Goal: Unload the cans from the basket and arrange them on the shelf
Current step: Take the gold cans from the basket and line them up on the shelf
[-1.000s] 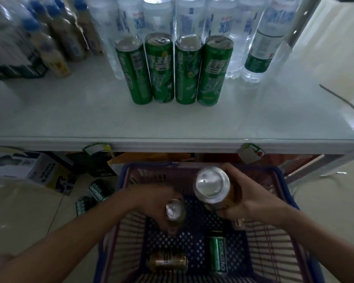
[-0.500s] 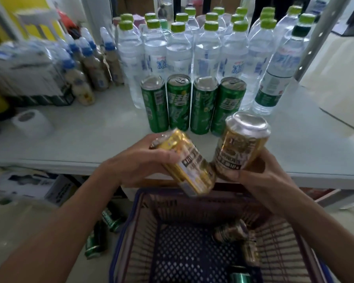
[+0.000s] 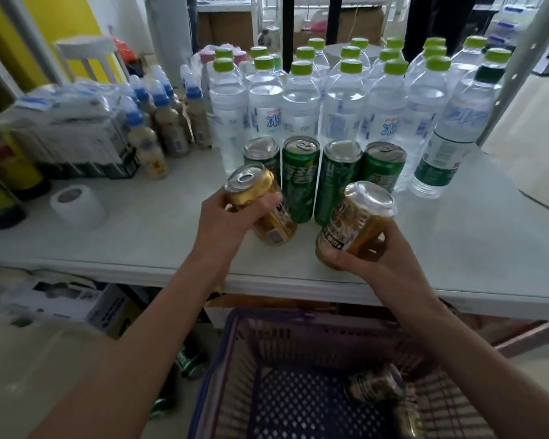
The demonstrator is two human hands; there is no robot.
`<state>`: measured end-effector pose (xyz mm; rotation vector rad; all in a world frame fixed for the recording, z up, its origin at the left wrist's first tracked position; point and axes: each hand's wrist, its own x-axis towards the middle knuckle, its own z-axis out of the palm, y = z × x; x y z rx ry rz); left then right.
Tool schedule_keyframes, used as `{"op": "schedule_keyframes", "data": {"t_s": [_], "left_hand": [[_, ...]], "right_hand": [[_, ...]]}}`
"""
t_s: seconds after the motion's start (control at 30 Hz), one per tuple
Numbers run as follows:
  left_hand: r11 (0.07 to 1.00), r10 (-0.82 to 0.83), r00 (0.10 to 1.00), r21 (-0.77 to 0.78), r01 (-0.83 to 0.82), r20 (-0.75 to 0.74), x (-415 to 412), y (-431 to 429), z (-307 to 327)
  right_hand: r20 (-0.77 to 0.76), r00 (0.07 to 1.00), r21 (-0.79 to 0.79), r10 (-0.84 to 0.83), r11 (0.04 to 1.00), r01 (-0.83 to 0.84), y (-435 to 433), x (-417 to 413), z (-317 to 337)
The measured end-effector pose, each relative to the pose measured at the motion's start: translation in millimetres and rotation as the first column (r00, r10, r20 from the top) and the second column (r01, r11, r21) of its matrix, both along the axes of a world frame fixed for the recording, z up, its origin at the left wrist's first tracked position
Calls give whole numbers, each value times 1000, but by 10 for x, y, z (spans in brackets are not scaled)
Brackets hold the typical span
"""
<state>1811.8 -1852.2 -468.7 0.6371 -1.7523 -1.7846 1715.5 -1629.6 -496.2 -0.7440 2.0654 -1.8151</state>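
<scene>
Nearest, at the bottom of the view, the purple basket (image 3: 235, 359) sits below the shelf edge and is not yet emptied: at least one dull gold can (image 3: 374, 386) lies on its side toward the right of the mesh floor, with what may be another blurred below it. Above the basket both arms reach up over the front of the white shelf (image 3: 140, 236). The left hand (image 3: 232, 223) is wrapped firmly around a gold can (image 3: 260, 207), fingers curled round its body, the can tilted with its top leaning left and its base near or touching the shelf (which of the two I cannot tell). The right hand (image 3: 371, 255) cups a second gold can (image 3: 352, 226) from beneath and behind, fingers closed on its lower half, and this one is clearly held tilted above the surface. Just behind them stands a tidy row of four green cans (image 3: 298, 185), upright and side by side, backed by ranks of water bottles (image 3: 301, 99) with green caps; small blue-capped bottles (image 3: 171, 122) and a paper roll (image 3: 76, 204) sit off to the left. The step in hand looks like placing, with both cans brought up for setting down. Next, I would judge, each needs righting and lowering flat in front of or beside the green row without knocking it over.
</scene>
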Motion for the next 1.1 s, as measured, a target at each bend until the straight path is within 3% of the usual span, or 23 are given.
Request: {"op": "schedule_keyframes", "data": {"t_s": [0.1,0.3,0.47,0.63,0.8,1.1], "left_hand": [[970,104,994,-227,-92,41,-23,-46,-82],[884,187,974,-455,-109,131,-77,-50,-231],[927,132,971,-372,-50,198,-78,-103,-255],[933,4,949,-343,110,314,-5,-217,-369],[916,15,948,-384,114,316,12,-244,-389],[837,56,900,-513,193,432,11,-230,-426]], "right_hand": [[-42,998,49,-46,998,48,-188,2,-71],[-168,984,117,-60,990,81,-451,36,-127],[-225,965,120,-133,979,163,-619,49,-210],[-317,931,171,-184,954,246,-723,90,-279],[-400,899,272,-178,914,302,-754,51,-332],[-368,926,380,-85,895,233,-686,18,-326]]}}
